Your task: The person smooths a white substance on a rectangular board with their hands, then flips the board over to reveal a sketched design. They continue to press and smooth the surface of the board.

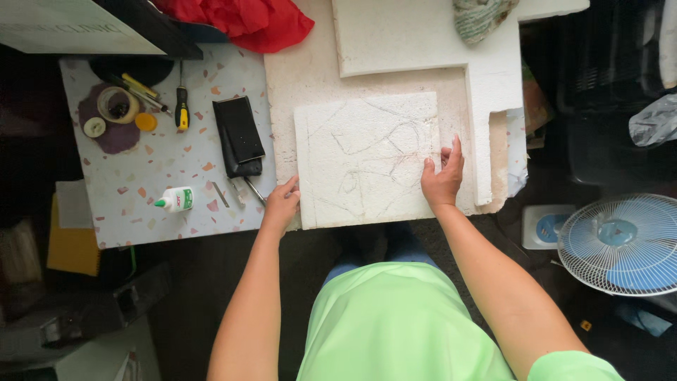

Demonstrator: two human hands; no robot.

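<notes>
Seen from above: a white foam sheet (367, 159), scored with faint pencil lines, lying flat on a larger foam board (486, 106) at the middle of the work surface (141, 204). Left hand (282, 204) pressed against the sheet's lower left corner, grip loosely curled, fingers at the edge and clamped on nothing. Right hand (443, 176) laid flat on the sheet's right edge, grip apart, fingers spread and pointing away from the body. To the left, on the speckled surface: a white glue bottle (175, 200) with a green cap lying on its side, a black wallet-like case (238, 135), a yellow-handled screwdriver (182, 106), a roll of tape (117, 104). Red cloth (247, 21) bunched at the top. Blue-and-white fan (620, 243) on the floor at right. Lime-green shirt (381, 324) in the foreground.
</notes>
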